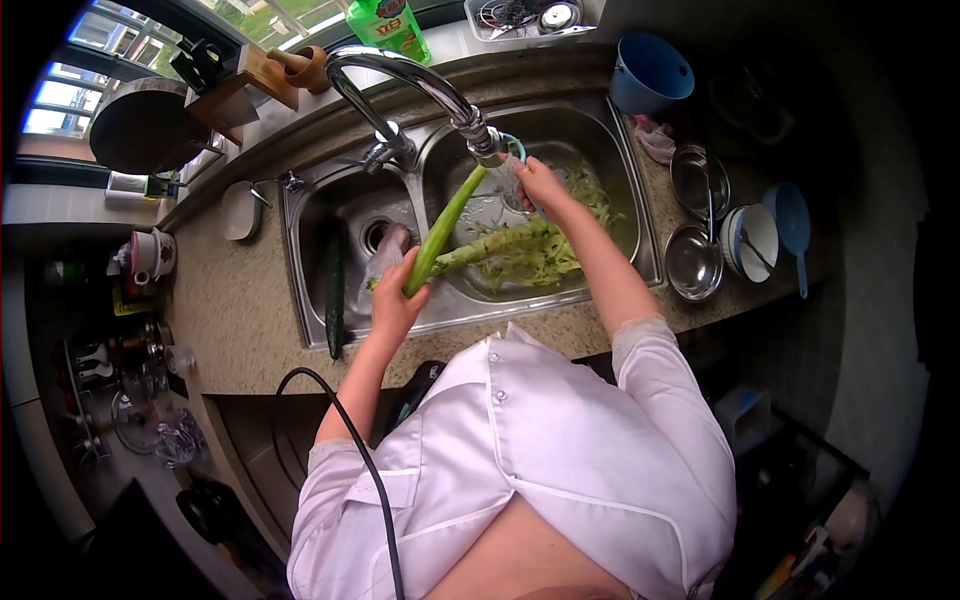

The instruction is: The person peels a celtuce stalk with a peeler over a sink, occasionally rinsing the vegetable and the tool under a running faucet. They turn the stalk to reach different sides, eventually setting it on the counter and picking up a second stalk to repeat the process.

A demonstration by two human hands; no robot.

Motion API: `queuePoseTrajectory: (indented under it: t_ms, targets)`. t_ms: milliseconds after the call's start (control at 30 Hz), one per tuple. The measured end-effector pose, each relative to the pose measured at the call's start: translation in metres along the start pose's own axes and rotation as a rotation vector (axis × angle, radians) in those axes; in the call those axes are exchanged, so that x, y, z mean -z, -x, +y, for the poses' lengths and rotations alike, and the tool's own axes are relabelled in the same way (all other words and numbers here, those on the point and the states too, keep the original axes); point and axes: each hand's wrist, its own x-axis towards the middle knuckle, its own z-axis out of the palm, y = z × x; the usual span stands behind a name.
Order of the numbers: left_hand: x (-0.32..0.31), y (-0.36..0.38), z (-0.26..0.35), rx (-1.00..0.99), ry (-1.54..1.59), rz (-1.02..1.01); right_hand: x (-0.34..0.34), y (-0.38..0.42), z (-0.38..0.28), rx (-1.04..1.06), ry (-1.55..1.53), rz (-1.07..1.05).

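My left hand (pixel 395 300) grips the lower end of a long peeled green stalk (pixel 445 225), which slants up to the spout of the chrome faucet (pixel 400 75). My right hand (pixel 540 185) is raised near the spout and holds a peeler with a light blue handle (pixel 516 150) against the upper end of the stalk. A second peeled stalk (pixel 495 245) lies in the right basin of the steel double sink (pixel 640 235) on a heap of green peelings (pixel 545 260).
A dark cucumber (pixel 335 290) and a plastic bag (pixel 385 260) lie in the left basin. Steel bowls (pixel 695 262), a white bowl (pixel 752 240) and a blue cup (pixel 650 72) stand on the counter at right. A green bottle (pixel 392 25) stands behind the faucet.
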Motion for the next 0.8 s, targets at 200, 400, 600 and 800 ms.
queuePoseTrajectory:
  t_ms: [200,400,600,800]
  targets:
    - [0.006,0.009,-0.004,0.009,-0.103,0.024,-0.003,-0.012,-0.001,0.021,-0.057,-0.064]
    - [0.001,0.011,-0.003,0.011,-0.154,0.001,0.009,-0.014,0.020,0.283,0.152,0.057]
    - [-0.003,0.002,-0.001,-0.023,-0.177,0.009,0.033,0.002,0.027,0.299,0.118,0.028]
    - [-0.007,-0.013,0.003,-0.055,-0.149,-0.004,0.040,0.018,0.034,0.059,-0.119,0.022]
